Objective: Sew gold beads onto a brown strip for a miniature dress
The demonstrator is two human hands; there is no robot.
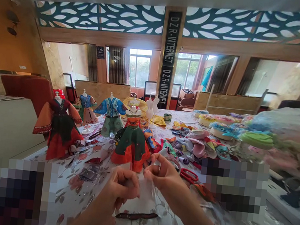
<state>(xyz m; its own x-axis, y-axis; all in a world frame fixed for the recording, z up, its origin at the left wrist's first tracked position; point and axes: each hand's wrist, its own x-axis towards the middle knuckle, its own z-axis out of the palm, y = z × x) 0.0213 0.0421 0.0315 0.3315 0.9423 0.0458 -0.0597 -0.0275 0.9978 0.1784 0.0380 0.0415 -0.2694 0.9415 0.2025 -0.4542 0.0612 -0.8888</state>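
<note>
My left hand [125, 185] is closed, its fingers curled in a pinch above the flowered tablecloth [73, 204]. Close beside it, my right hand [163, 174] pinches with thumb and forefinger; a ring is on one finger. Whatever lies between the fingertips is too small to make out. Below both hands rests a dark, narrow strip [136, 216] with small shiny dots. Just beyond them stands a small dress form in a green and orange dress [133, 143]. Red-handled scissors [188, 175] lie to the right of my right hand.
More small forms wear a red and black dress [60, 124], a blue jacket [110, 108] and a patterned outfit [84, 107]. Bare white mannequins [150, 110] stand behind. Fabric scraps [197, 142], a green-lidded jar [257, 140] and plastic bags [290, 131] crowd the right. Two patches are pixelated.
</note>
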